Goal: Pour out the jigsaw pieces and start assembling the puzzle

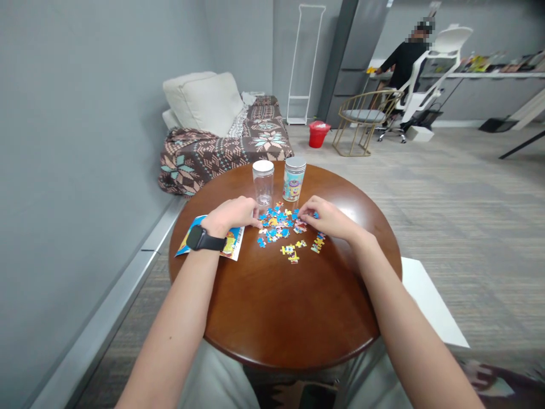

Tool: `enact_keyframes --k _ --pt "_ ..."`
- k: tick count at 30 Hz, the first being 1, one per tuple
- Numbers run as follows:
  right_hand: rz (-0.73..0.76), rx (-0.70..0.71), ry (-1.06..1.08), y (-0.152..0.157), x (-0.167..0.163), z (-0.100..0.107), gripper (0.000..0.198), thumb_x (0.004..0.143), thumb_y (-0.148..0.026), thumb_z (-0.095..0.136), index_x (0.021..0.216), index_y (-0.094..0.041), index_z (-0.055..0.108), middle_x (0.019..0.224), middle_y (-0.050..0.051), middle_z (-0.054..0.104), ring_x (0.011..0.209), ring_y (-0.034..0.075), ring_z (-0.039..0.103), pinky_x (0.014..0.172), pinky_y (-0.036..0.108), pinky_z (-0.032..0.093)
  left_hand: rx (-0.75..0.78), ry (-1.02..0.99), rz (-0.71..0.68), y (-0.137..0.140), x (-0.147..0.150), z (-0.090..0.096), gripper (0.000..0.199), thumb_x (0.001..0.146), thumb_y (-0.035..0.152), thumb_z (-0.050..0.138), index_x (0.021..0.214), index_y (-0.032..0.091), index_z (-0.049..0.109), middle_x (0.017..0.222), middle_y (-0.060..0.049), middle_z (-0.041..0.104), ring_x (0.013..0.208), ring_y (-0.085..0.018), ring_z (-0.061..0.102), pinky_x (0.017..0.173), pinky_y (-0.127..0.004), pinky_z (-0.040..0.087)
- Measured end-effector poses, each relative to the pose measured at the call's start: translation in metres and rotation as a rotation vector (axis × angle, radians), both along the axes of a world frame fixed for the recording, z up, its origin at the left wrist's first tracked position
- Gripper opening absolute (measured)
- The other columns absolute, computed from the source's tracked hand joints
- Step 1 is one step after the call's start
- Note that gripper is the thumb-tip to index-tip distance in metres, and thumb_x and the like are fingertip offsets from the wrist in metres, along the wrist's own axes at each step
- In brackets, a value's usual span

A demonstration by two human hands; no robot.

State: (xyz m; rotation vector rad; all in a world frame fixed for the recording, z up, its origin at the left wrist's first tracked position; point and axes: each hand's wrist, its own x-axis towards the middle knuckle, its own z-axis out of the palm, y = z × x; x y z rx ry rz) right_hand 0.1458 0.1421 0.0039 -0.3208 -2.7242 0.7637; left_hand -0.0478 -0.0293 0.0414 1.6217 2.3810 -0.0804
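Right fingers (307, 209): bent close together at the pile's right; we can't tell whether they pinch a piece.
Left fingers (252, 220): curled at its left, hold unclear to us.
Loose pieces (276, 222): between our hands, beyond the desk (281, 312) middle, without one axis.
Joined strip (318, 243): nearer our right, pointing near-edgeward, slanting left.

- The light in the room was soft and moderately bright, with a cool grey tone on the wall (85, 142).
- A pale glare lay on the far right part of the worktop (289, 312).
- Below the worktop it was rather dim.
- The wide lens stretched the forearms (179, 324) toward the lower corners.
- The lower right corner was smeared.
- Coarse pixels covered the head (420, 31) of a person (402, 63) behind.
- The small puzzle pieces (284, 232) lost fine detail.
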Motion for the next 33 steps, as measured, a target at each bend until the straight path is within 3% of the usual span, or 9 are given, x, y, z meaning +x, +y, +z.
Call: enact_keyframes --k 6,13,24,29,33 --pt "0.036 0.017 0.001 -0.004 -0.003 -0.004 0.013 0.083 -0.013 0.058 0.086 -0.017 0.069 0.093 0.006 0.060 0.088 0.017 0.060 0.088 0.031 0.047 0.021 0.018 -0.072 0.005 0.005 -0.003 0.031 0.080 0.052 0.061 0.085 0.022 0.066 0.084 -0.005 0.070 0.074 -0.019 0.063 0.056 -0.026 0.034" --pt "-0.028 0.046 0.008 0.004 -0.001 -0.006 0.012 0.084 -0.015 0.058 0.085 -0.017 0.070 0.091 0.007 0.061 0.087 0.019 0.060 0.088 0.034 0.048 0.062 -0.035 -0.108 0.004 0.009 -0.001 0.021 0.081 0.041 0.063 0.096 0.025 0.066 0.090 -0.002 0.071 0.081 -0.018 0.064 0.059 -0.025 0.036" --pt "-0.076 0.056 -0.031 0.004 0.000 -0.001 0.011 0.084 -0.017 0.058 0.083 -0.017 0.069 0.087 0.008 0.063 0.084 0.020 0.060 0.085 0.034 0.047 0.093 -0.106 -0.089 0.006 0.007 -0.005 0.022 0.080 0.041 0.061 0.084 0.020 0.067 0.081 -0.003 0.071 0.069 -0.016 0.060 0.057 -0.025 0.035" --pt "-0.027 -0.011 0.019 -0.001 -0.001 -0.001 0.012 0.085 -0.019 0.056 0.084 -0.018 0.068 0.087 0.006 0.064 0.081 0.017 0.060 0.079 0.030 0.047 0.141 -0.098 -0.158 0.007 0.013 0.001 0.019 0.084 0.036 0.057 0.083 0.022 0.068 0.074 -0.001 0.070 0.067 -0.016 0.060 0.057 -0.025 0.035" --pt "0.088 -0.129 0.007 -0.012 -0.004 0.000 0.015 0.087 -0.028 0.056 0.089 -0.017 0.067 0.083 0.004 0.065 0.072 0.014 0.059 0.071 0.026 0.046 0.232 0.002 -0.222 0.009 0.021 0.003 0.021 0.087 0.039 0.056 0.087 0.023 0.070 0.082 -0.003 0.073 0.074 -0.018 0.063 0.060 -0.025 0.035"
